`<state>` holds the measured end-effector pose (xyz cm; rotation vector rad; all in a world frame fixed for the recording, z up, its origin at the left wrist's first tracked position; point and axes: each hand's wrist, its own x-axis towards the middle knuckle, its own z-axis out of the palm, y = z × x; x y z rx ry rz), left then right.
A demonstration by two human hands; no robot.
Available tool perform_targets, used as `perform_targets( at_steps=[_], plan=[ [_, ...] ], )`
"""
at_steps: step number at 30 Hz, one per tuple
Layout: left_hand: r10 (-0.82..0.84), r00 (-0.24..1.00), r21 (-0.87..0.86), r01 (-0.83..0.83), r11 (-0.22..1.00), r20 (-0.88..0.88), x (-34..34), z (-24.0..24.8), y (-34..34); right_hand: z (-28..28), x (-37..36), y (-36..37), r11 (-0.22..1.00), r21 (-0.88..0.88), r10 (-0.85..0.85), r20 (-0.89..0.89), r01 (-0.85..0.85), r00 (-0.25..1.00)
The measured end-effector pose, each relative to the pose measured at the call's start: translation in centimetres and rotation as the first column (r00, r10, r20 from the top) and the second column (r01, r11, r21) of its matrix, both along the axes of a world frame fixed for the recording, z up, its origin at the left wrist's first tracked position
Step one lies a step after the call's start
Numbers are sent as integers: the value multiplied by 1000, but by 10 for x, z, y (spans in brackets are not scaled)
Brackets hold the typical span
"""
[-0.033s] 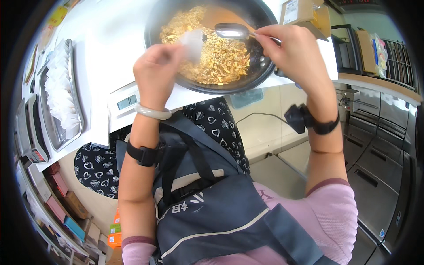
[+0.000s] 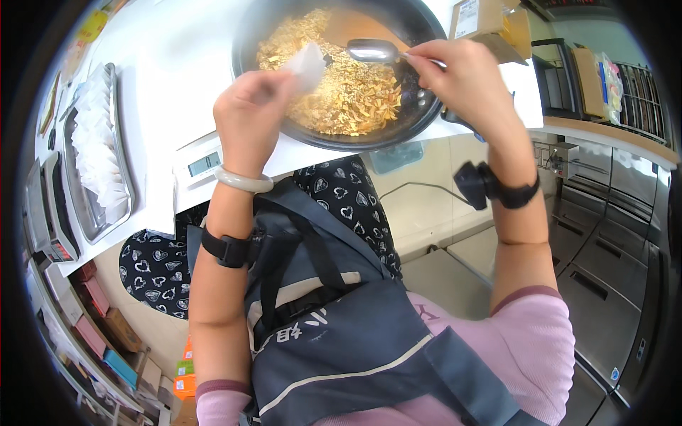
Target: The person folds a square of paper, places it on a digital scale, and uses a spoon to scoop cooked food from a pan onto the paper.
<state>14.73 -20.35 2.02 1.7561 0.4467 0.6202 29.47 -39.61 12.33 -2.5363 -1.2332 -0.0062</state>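
A wide black pan (image 2: 245, 42) stands at the table's front edge, partly filled with a loose yellow-brown mix (image 2: 348, 103) of chopped dried pieces and grains. Brownish powder (image 2: 362, 27) lies at its far side. My left hand (image 2: 252, 106) pinches a small white translucent bag (image 2: 309, 67) over the pan's left part. In my right hand (image 2: 462, 74) is the handle of a metal scoop (image 2: 373, 50), held above the mix, level with the bag and to its right. Whether the scoop holds anything cannot be made out.
A digital scale (image 2: 204, 165) sits left of the pan, partly behind my left arm. Farther left, a metal tray (image 2: 131, 192) holds many white filled bags (image 2: 98, 142), beside another scale (image 2: 57, 206). An opened cardboard box (image 2: 490, 28) stands right of the pan.
The white bag has tilted and come into sharper view, its upper end now leaning right. My right hand and the scoop have shifted very slightly.
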Motion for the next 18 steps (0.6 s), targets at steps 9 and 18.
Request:
perform_targets(
  at_steps=[9, 18],
  plan=[
    [17, 1000, 51, -17, 999, -15, -13, 5, 11, -89, -7, -1, 994, -90, -81, -320, 55, 944],
    [9, 1000, 28, -10, 1000, 7, -18, 4, 15, -80, 6, -8, 971, -37, -186, -741, 237, 646]
  ],
)
